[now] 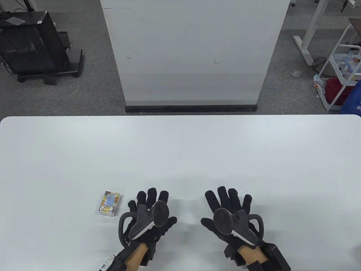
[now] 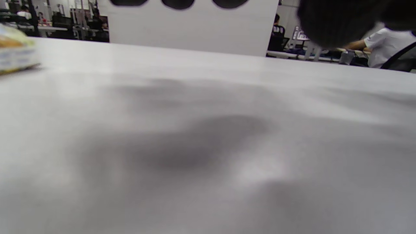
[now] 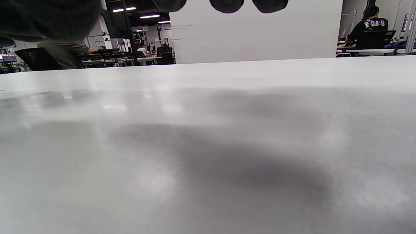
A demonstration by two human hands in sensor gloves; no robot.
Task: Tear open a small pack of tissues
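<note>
Table view: tissue pack [image 1: 109, 203] print is colourful, its writing unreadable.

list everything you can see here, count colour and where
tissue pack: 1, yellow, blue and white print, flat on the table just left of the left hand, untouched
table: 1, white, fills the lower half of the table view
partition board: 1, white with a black base, on the floor behind the table
black stand: 1, far left on the grey carpet
white cart: 1, far right, with red and blue items
trackers: 2, black and white, one on the back of each hand
left hand: black glove, fingers spread, flat on the table
right hand: black glove, fingers spread, flat on the table
</note>
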